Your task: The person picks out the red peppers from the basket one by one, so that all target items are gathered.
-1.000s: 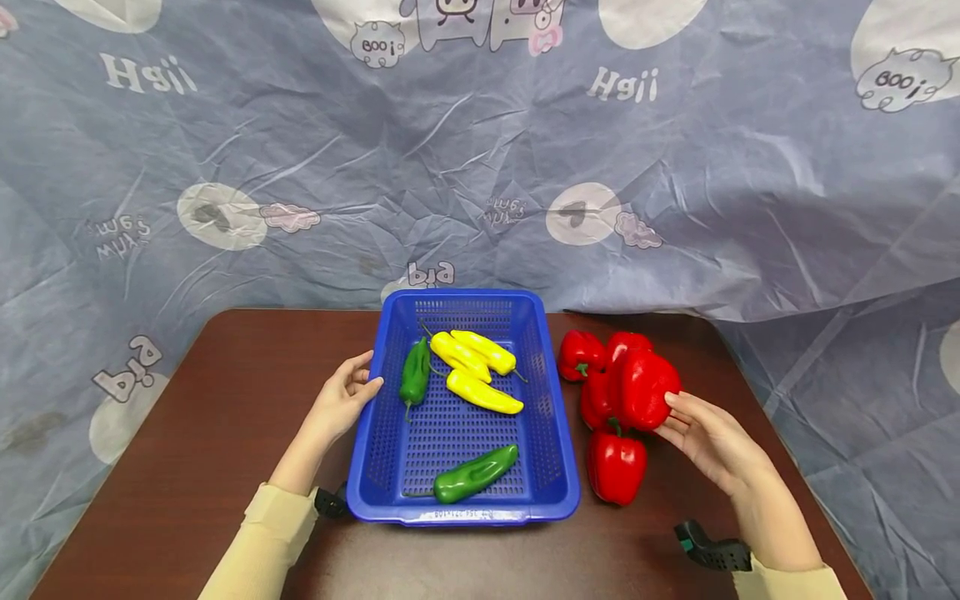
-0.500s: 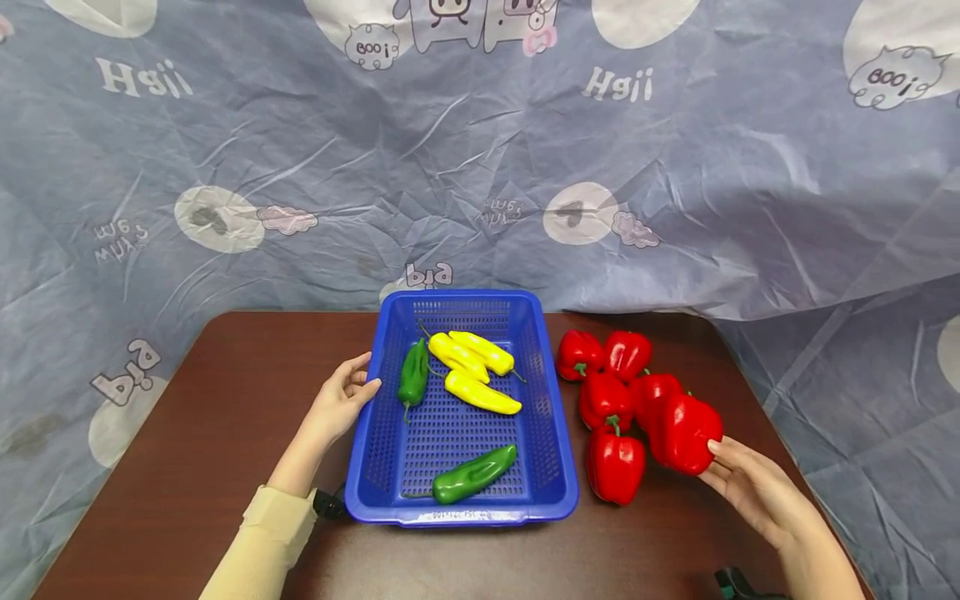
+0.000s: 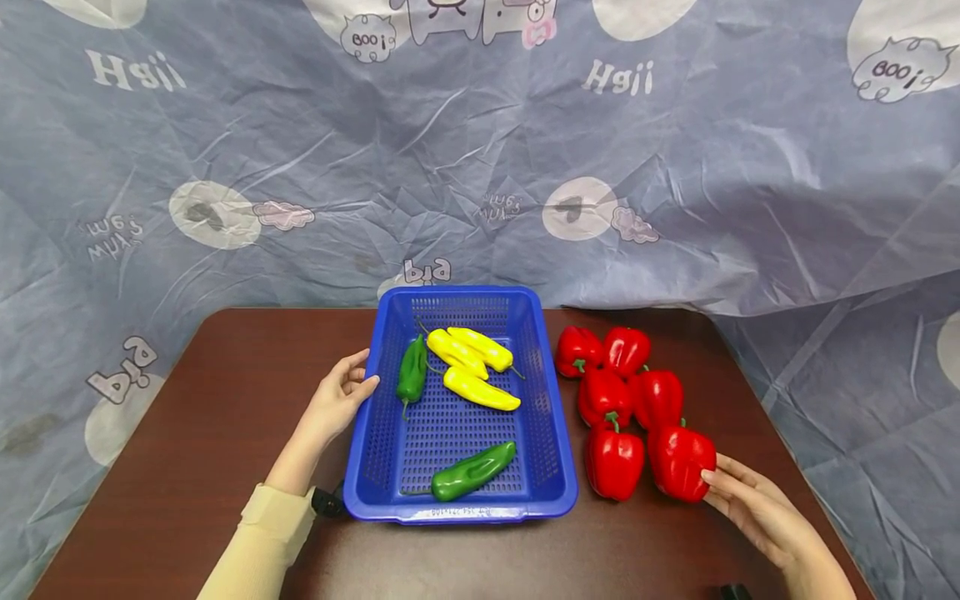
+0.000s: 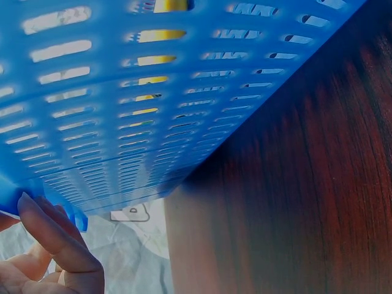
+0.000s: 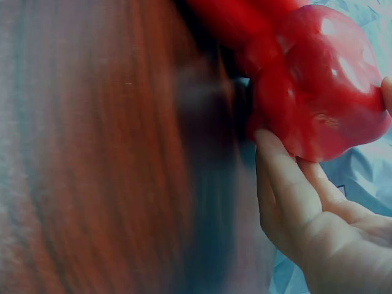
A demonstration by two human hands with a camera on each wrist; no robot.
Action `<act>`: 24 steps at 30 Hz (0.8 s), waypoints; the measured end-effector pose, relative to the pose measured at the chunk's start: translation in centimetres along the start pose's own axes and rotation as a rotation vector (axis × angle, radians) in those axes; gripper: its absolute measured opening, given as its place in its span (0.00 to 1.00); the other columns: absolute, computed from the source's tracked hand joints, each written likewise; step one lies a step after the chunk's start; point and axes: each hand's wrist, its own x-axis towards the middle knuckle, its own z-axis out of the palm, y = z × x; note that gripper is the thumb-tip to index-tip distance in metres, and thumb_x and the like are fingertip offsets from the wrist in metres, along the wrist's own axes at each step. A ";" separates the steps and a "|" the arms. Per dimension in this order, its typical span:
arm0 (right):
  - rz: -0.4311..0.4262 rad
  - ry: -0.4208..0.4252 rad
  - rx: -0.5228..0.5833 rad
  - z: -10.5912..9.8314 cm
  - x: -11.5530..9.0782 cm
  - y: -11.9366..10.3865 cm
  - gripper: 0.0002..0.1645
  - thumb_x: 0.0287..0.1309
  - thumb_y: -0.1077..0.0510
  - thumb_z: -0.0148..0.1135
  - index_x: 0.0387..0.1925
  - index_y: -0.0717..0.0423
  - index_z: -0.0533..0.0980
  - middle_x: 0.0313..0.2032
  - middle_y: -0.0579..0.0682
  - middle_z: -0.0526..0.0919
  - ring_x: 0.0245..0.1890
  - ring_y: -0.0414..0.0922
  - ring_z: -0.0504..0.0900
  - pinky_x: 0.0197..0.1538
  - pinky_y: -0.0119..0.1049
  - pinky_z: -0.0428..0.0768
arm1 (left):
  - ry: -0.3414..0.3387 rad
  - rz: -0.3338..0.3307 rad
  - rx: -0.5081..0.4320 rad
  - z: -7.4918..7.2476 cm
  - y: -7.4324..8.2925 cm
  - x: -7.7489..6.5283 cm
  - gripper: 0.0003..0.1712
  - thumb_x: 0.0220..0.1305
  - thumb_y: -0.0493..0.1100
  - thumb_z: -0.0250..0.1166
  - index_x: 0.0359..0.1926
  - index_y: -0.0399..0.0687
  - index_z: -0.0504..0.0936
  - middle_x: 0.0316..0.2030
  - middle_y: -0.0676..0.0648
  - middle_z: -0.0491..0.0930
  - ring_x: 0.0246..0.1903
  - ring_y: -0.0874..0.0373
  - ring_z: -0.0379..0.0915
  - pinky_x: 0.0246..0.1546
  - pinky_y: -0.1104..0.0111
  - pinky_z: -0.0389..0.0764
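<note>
My right hand (image 3: 765,512) holds a red bell pepper (image 3: 681,463) between thumb and fingers at the near right end of the pepper group. In the right wrist view, that bell pepper (image 5: 318,86) sits between the fingertips and thumb, close to the table. At the left side of a blue perforated basket (image 3: 459,512), my left hand (image 3: 336,402) pinches the rim. From the left wrist view, the fingers (image 4: 55,239) meet the basket's rim from outside. Inside the basket lie yellow long peppers (image 3: 480,390) and green long peppers (image 3: 472,473).
Several other red bell peppers (image 3: 603,398) stand close together right of the basket. They are on a dark brown wooden table (image 3: 210,450). A grey-blue printed cloth (image 3: 420,167) hangs behind the table's far edge.
My right hand has carried the bell pepper from above the other red ones toward the near right and lowered it beside them. The left hand stays on the basket rim.
</note>
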 end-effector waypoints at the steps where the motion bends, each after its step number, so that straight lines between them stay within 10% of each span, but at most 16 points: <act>1: 0.002 0.002 0.003 0.0 0.0 0.1 0.22 0.74 0.66 0.42 0.50 0.36 0.75 0.50 0.35 0.81 0.51 0.34 0.82 0.52 0.27 0.80 | 0.000 -0.003 0.005 0.0 0.1 0.0 0.33 0.70 0.35 0.59 0.72 0.34 0.60 0.44 0.37 0.76 0.30 0.72 0.74 0.33 0.76 0.79; 12: 0.073 0.062 -0.081 0.3 0.3 1.2 0.15 0.74 0.64 0.45 0.54 0.42 0.67 0.48 0.34 0.80 0.49 0.32 0.81 0.50 0.27 0.80 | -0.012 -0.019 0.010 -0.2 0.0 -0.3 0.33 0.71 0.36 0.59 0.73 0.34 0.59 0.45 0.38 0.75 0.30 0.72 0.74 0.33 0.75 0.79; 18: 0.146 0.131 -0.207 0.7 0.7 1.1 0.39 0.73 0.61 0.48 0.71 0.77 0.41 0.48 0.35 0.77 0.48 0.29 0.79 0.49 0.26 0.80 | -0.002 -0.004 -0.007 -0.1 0.0 -0.1 0.32 0.71 0.35 0.59 0.72 0.34 0.60 0.43 0.39 0.75 0.30 0.72 0.74 0.33 0.75 0.79; 24: 0.159 0.136 -0.215 0.8 0.9 1.0 0.42 0.74 0.59 0.48 0.71 0.80 0.38 0.48 0.32 0.74 0.48 0.28 0.79 0.50 0.26 0.80 | -0.001 -0.001 -0.006 0.0 0.0 0.0 0.32 0.70 0.35 0.59 0.72 0.33 0.60 0.43 0.39 0.75 0.29 0.72 0.74 0.33 0.75 0.79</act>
